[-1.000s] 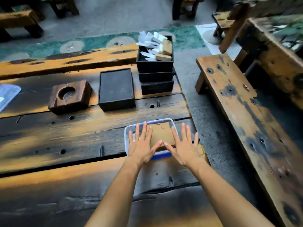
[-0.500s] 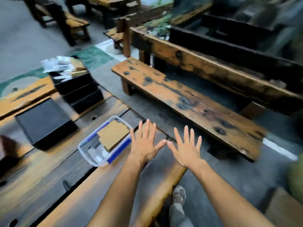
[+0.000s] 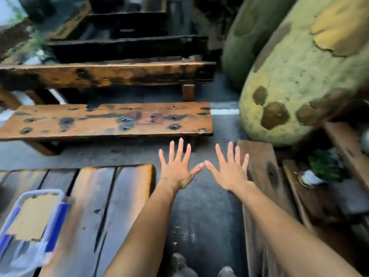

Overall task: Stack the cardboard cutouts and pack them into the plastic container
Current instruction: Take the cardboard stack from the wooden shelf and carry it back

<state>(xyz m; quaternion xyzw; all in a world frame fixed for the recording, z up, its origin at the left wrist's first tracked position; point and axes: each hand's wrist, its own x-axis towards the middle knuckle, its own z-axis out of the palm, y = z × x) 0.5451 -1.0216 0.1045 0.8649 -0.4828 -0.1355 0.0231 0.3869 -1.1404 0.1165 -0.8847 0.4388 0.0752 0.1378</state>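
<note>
The clear plastic container [image 3: 12, 262] with blue clips sits at the bottom left on the wooden table [image 3: 111, 196]. A tan stack of cardboard cutouts [image 3: 33, 215] lies flat inside it. My left hand [image 3: 177, 166] and my right hand [image 3: 229, 168] are stretched out in front of me, palms down, fingers spread, thumbs nearly touching. Both hold nothing and hover past the table's right end, above the grey floor, well away from the container.
A worn wooden bench [image 3: 107, 120] stands ahead across the floor, with a bigger wooden table [image 3: 103, 73] behind it. A large yellow-green spotted sculpture [image 3: 299, 80] fills the right. Another bench [image 3: 259, 176] runs along the right. My shoes [image 3: 179, 264] show at the bottom.
The view has swung to the right, so the container slid to the bottom left. My hands lifted off the container and now hover over the floor, still spread.
</note>
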